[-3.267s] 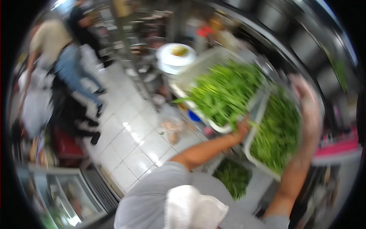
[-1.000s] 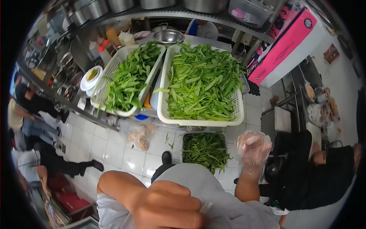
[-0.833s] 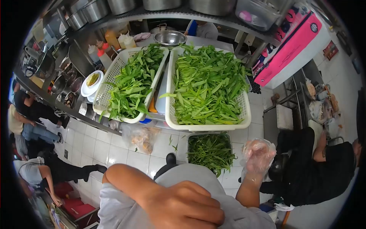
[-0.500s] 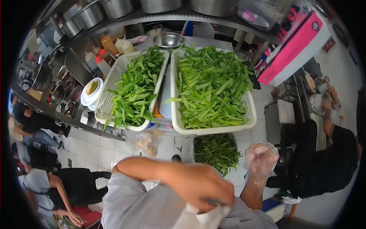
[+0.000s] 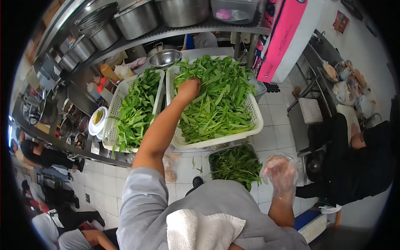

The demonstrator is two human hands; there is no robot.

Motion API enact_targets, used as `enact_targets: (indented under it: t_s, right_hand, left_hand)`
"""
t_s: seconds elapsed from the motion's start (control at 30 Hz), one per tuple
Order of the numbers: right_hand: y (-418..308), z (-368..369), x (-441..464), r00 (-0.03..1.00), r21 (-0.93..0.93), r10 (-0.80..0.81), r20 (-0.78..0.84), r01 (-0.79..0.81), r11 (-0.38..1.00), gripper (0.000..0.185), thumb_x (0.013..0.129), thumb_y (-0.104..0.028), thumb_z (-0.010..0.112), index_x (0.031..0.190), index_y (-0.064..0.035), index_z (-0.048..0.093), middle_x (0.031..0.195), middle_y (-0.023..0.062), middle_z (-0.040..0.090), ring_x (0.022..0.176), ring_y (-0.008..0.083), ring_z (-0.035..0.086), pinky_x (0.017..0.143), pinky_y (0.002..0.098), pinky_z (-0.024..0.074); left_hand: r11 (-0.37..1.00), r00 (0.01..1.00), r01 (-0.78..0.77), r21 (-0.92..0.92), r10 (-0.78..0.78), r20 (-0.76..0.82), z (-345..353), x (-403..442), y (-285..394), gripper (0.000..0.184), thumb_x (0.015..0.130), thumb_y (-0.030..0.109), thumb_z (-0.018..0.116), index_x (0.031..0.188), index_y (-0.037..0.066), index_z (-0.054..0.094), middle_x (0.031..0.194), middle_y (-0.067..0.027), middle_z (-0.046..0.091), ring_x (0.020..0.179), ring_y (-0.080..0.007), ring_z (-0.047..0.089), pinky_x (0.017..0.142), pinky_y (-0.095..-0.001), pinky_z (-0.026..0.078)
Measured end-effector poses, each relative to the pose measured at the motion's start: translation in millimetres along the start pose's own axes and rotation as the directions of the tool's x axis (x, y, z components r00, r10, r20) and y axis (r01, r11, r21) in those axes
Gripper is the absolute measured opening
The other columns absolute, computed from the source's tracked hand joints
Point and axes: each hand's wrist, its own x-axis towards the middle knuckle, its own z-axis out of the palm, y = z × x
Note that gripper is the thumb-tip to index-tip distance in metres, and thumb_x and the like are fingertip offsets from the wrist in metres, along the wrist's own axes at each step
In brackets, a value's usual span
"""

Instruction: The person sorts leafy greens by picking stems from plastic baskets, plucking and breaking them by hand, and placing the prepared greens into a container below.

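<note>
My bare left hand [image 5: 189, 88] reaches into the larger white basket [image 5: 200, 144], its curled fingers pressed into the leafy greens [image 5: 221, 100] at the upper left. The fingertips are hidden. My right hand [image 5: 280, 171], in a clear plastic glove, is raised palm up beside the dark tub of greens, fingers loosely bent and apart, holding nothing. To the left stands a narrower white basket [image 5: 109, 132] with more greens [image 5: 135, 112]. A white towel [image 5: 200, 229] lies against my grey shirt.
Steel pots [image 5: 137, 21] line the shelf above. A metal bowl [image 5: 165, 58] sits behind the baskets. A tub of darker greens [image 5: 235, 162] stands below, near a plastic bag [image 5: 170, 166]. A person in black [image 5: 354, 166] is at the right; others are at the lower left.
My left hand has left the towel at my chest and moved forward into the larger basket's greens. My right hand stays raised in its glove. The view has shifted somewhat.
</note>
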Motion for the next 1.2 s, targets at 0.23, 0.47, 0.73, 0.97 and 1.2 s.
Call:
enact_targets:
  t_s: [0.23, 0.47, 0.73, 0.97, 1.2]
  right_hand:
    - [5.5, -41.0, -26.7, 0.995, 0.031, 0.039, -0.089, -0.037, 0.999, 0.066, 0.088, -0.062, 0.048, 0.092, 0.0022, 0.063, 0.079, 0.0127, 0.060, 0.072, 0.0211, 0.059, 0.067, 0.0308, 0.0458]
    - [-7.6, -18.6, -0.7, 0.999, 0.038, -0.008, -0.051, 0.010, 0.999, 0.066, 0.082, -0.064, 0.057, 0.086, 0.0018, 0.065, 0.077, 0.0154, 0.064, 0.062, 0.0209, 0.060, 0.053, 0.0304, 0.0463]
    - [-14.0, 9.7, 41.9, 0.981, -0.290, -0.134, -0.139, 0.089, 0.953, 0.024, 0.090, -0.025, 0.061, 0.098, -0.0028, 0.064, 0.092, 0.0154, 0.065, 0.077, 0.0194, 0.062, 0.071, 0.0304, 0.0501]
    - [34.2, 25.3, 65.3, 0.952, -0.531, -0.132, -0.275, -0.036, 0.847, 0.025, 0.085, -0.007, 0.064, 0.108, -0.0007, 0.065, 0.101, 0.0107, 0.065, 0.094, 0.0191, 0.060, 0.085, 0.0284, 0.0472]
    - [40.0, -4.6, 28.4, 0.827, -0.385, 0.109, -0.551, -0.368, 0.847, 0.018, 0.092, -0.017, 0.057, 0.097, -0.0024, 0.067, 0.085, 0.0066, 0.067, 0.076, 0.0132, 0.062, 0.077, 0.0258, 0.0486]
  left_hand:
    - [0.332, 0.945, 0.298, -0.895, -0.232, 0.228, -92.8, -29.9, 55.0, 0.011, 0.086, 0.018, 0.065, 0.091, 0.009, 0.062, 0.085, 0.0017, 0.062, 0.063, -0.0081, 0.052, 0.056, -0.0237, 0.039]
    - [0.011, 0.973, 0.155, -0.988, -0.175, 0.151, -124.6, -71.7, 126.9, 0.011, 0.089, 0.015, 0.063, 0.095, 0.006, 0.064, 0.094, -0.0002, 0.063, 0.065, -0.0052, 0.052, 0.059, -0.0205, 0.042]
    - [-0.242, 0.944, 0.312, -0.919, -0.033, 0.329, -88.4, -92.6, 147.9, 0.016, 0.090, 0.013, 0.063, 0.101, 0.002, 0.065, 0.094, -0.0022, 0.067, 0.073, -0.0049, 0.054, 0.068, -0.0179, 0.043]
    - [0.097, 0.889, 0.446, -0.889, 0.063, 0.453, -24.8, -148.1, 194.0, 0.014, 0.091, 0.021, 0.061, 0.097, 0.010, 0.067, 0.082, 0.0043, 0.063, 0.072, -0.0057, 0.055, 0.064, -0.0211, 0.043]
    - [0.815, 0.979, -0.195, -0.546, 0.194, -0.060, -17.9, -130.0, 147.5, 0.015, 0.086, 0.007, 0.062, 0.097, -0.001, 0.067, 0.093, -0.0166, 0.067, 0.082, -0.0283, 0.065, 0.074, -0.0362, 0.052]
